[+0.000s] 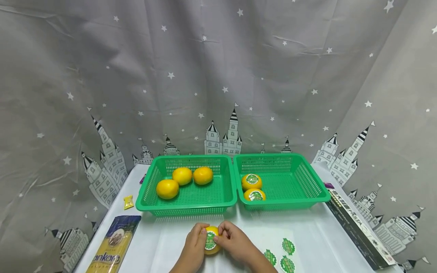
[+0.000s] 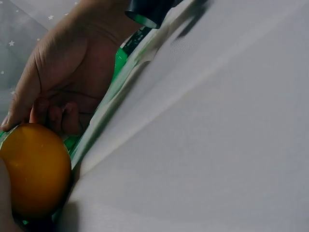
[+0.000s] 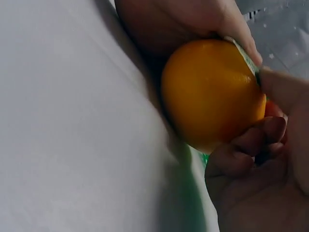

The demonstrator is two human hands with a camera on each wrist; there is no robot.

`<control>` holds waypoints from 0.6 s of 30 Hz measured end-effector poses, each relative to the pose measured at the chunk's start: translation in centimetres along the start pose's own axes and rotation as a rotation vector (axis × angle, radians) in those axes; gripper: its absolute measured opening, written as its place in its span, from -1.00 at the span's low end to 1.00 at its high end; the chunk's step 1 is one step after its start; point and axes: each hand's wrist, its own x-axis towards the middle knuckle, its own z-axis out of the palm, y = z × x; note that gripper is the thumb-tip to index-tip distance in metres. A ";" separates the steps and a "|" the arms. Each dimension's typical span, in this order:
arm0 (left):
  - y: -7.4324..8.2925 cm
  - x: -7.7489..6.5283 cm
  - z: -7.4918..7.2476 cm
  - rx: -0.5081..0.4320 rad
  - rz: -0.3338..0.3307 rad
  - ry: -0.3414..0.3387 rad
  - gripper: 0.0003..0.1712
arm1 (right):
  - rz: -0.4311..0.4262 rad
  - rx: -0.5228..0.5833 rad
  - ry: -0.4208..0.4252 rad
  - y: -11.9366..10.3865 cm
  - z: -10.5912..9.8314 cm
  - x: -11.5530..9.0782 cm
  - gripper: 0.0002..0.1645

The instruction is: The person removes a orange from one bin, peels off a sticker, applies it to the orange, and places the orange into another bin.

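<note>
An orange (image 1: 212, 251) with a green-and-white sticker (image 1: 209, 240) on top is held between both hands just in front of the baskets. My left hand (image 1: 194, 244) grips its left side, thumb near the sticker's edge. From the right, my right hand (image 1: 235, 242) presses its thumb on the sticker, with its other fingers curled against the fruit. In the right wrist view, the sticker edge (image 3: 246, 57) lies between the two thumbs on the orange (image 3: 207, 92). The left wrist view shows the bare side of the orange (image 2: 38, 169).
A green basket (image 1: 187, 211) at back left holds 3 oranges; another green basket (image 1: 283, 204) to its right holds 2 stickered ones. Loose stickers (image 1: 288, 246) lie at front right. Around them are a pasta packet (image 1: 114, 242), a yellow sachet (image 1: 128, 202) and a long black box (image 1: 358, 231).
</note>
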 end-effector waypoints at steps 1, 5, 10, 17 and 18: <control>0.0 0.0 0.0 0.014 -0.001 -0.001 -0.46 | 0.005 -0.011 -0.003 0.0 0.0 0.1 -0.64; 0.2 0.2 0.2 0.066 -0.013 0.023 -0.38 | -0.020 -0.184 0.012 -0.1 0.1 0.6 -0.46; 0.2 0.6 0.1 0.053 -0.006 0.024 -0.42 | -0.072 -0.347 0.035 -0.5 0.1 0.9 -0.36; 0.1 0.5 -0.8 0.051 0.002 -0.097 -0.41 | -0.029 -0.220 -0.085 -1.1 -1.3 1.2 -0.57; 0.0 0.4 -0.9 0.040 -0.002 -0.112 -0.40 | -0.020 -0.185 -0.093 -1.2 -1.4 1.3 -0.62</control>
